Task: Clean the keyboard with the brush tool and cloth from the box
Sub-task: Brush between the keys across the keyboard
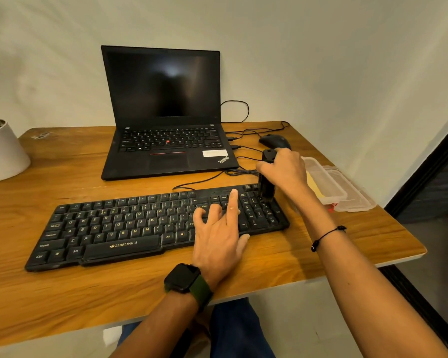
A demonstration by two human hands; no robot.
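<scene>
Head view: brushing step judged to be in hand, cloth wipe not yet begun. Bench (pixel 88 293) noted first; keyboard (pixel 150 223) laid along its front edge, its right end towards the right edge. Box (pixel 323 184), clear plastic and open, set at the right edge just beyond the keyboard's right end; something yellow, possibly the cloth, seen inside, though this cannot be told for sure. Left hand (pixel 217 239) spread flat with fingers straight, pressed on the keys right of centre, nothing gripped; keyboard judged to be steadied by it. Right hand (pixel 285 171) curled round the black brush tool (pixel 267 177), held upright, its lower end touching the number pad at the keyboard's far right corner. Next move judged to call for strokes drawn along the key rows, the keyboard held firm.
</scene>
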